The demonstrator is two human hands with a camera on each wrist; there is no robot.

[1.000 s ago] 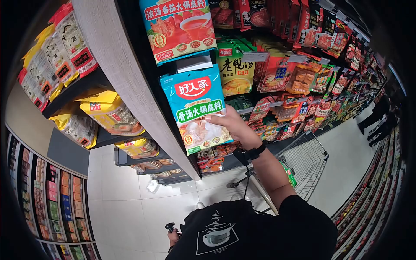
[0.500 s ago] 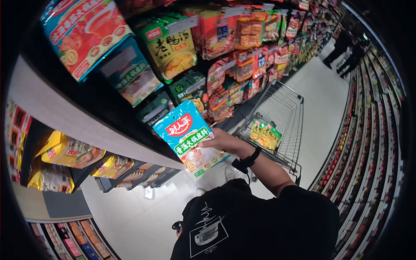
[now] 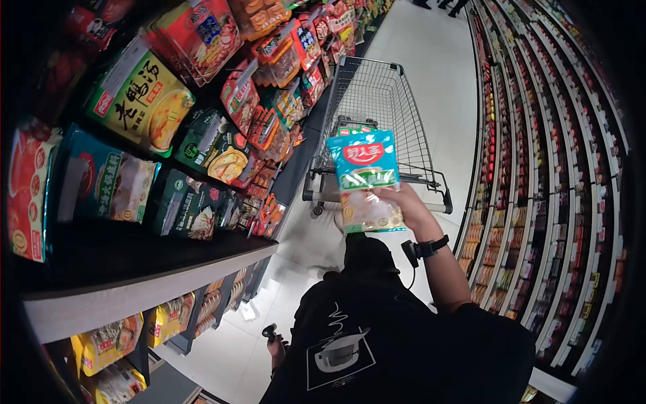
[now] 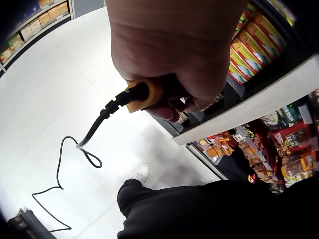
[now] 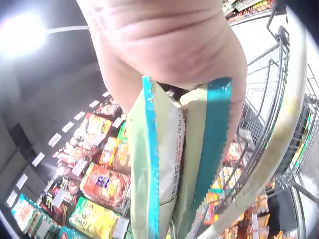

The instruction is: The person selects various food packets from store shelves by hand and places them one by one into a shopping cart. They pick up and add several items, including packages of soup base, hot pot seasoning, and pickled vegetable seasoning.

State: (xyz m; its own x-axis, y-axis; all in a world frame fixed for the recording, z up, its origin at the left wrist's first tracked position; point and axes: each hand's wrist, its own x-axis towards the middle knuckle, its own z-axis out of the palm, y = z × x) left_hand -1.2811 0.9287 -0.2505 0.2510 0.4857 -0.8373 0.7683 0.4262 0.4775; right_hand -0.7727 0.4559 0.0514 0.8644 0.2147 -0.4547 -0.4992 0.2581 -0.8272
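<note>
My right hand (image 3: 412,210) pinches a blue-topped hot pot seasoning packet (image 3: 367,182) by its lower part, thumb across the printed front. From the right wrist view, two packets (image 5: 167,184) show edge-on below the right hand (image 5: 169,50), side by side. In the head view they overlap the near end of a wire shopping cart (image 3: 377,87). Low at my side, my left hand (image 3: 276,347) is partly hidden by the black shirt. Seen from the left wrist, that hand (image 4: 174,55) grips an orange-ended cable grip (image 4: 145,94) with a black cable (image 4: 97,124) trailing from it.
Shelves of seasoning packets (image 3: 141,101) line the left side, above a pale shelf edge (image 3: 155,273). Yellow bags (image 3: 108,343) sit lower. Stocked shelves (image 3: 538,202) curve along the right. Distant legs stand up the aisle. The cart handle (image 3: 377,200) lies close by.
My right hand has carried the blue packet away from the shelf, rightward to over the cart's near end. The head view has turned right toward the aisle.
</note>
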